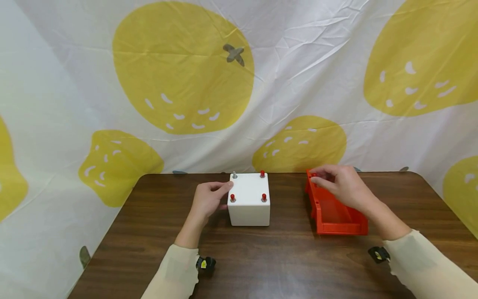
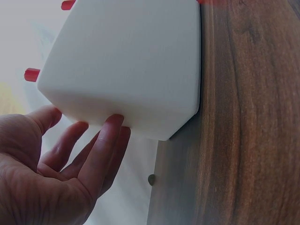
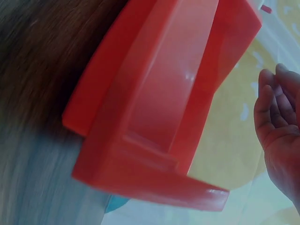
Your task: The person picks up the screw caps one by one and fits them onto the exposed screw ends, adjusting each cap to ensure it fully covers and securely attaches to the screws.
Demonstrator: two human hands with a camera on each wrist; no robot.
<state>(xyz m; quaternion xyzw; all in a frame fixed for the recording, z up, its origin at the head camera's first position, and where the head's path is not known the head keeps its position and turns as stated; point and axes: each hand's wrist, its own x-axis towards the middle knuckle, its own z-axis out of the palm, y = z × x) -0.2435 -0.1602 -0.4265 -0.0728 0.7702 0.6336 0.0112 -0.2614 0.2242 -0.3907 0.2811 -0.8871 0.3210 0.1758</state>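
Observation:
A white box (image 1: 248, 190) stands upright on the table, with metal posts at its top corners. Red caps (image 1: 264, 197) cover three posts; the back left post (image 1: 234, 175) is bare metal. My left hand (image 1: 209, 198) rests against the box's left side, thumb at the top edge. In the left wrist view, its loosely bent fingers (image 2: 108, 136) touch that side. My right hand (image 1: 343, 186) is over the back of a red bin (image 1: 337, 228), its thumb and fingertips pinching a small red cap (image 1: 313, 176). That cap is hidden in the right wrist view.
The dark wooden table (image 1: 261, 265) carries the box and, to its right, the bin. Behind the table's back edge hangs a white cloth (image 1: 276, 83) with yellow fruit prints. Each wrist wears a small black camera (image 1: 206, 264) near the sleeve.

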